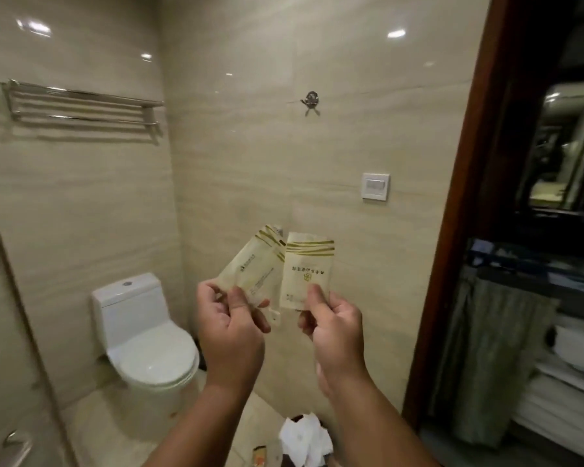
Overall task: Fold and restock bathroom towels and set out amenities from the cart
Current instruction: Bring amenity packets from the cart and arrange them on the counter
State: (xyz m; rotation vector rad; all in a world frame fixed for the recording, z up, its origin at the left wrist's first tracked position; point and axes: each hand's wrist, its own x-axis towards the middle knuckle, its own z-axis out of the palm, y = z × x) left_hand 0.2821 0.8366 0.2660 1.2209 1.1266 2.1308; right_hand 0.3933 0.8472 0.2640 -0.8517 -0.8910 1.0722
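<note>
I hold two cream amenity packets with gold stripes up in front of the tiled wall. My left hand (230, 318) pinches the tilted left packet (255, 264) by its lower end. My right hand (332, 326) pinches the upright right packet (305, 269) at its bottom edge, thumb on the front. The two packets overlap slightly at their upper edges. A chrome towel rack (81, 107) hangs bare on the left wall. The housekeeping cart (533, 332) stands outside the doorway at right, with stacked white towels (567, 392) on its shelves.
A white toilet (145, 338) with closed lid stands low left. A bin with crumpled white paper (304, 439) sits on the floor below my arms. A wall hook (311, 101) and switch plate (375, 186) are on the far wall. The dark door frame (459, 230) borders the right; a glass shower door (11, 298) the left.
</note>
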